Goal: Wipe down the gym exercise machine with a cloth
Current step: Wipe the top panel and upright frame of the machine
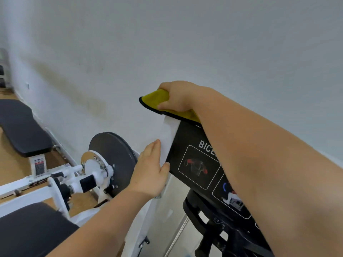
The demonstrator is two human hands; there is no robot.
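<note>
A person's right hand (178,98) clamps a yellow cloth (156,99) under curled fingers on the top edge of the black instruction panel (193,145) of the exercise machine (111,151). The cloth trails along that edge toward the near right. The left hand (150,171), fingers straight and together, braces the white post (168,130) just below. The panel's face, directly beneath the cloth, appears the next surface to wipe.

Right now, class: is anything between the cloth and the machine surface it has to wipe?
Nothing visible. The right hand holds the yellow cloth on the top edge of the black instruction panel. Further down, the left hand rests on the white frame.
</note>
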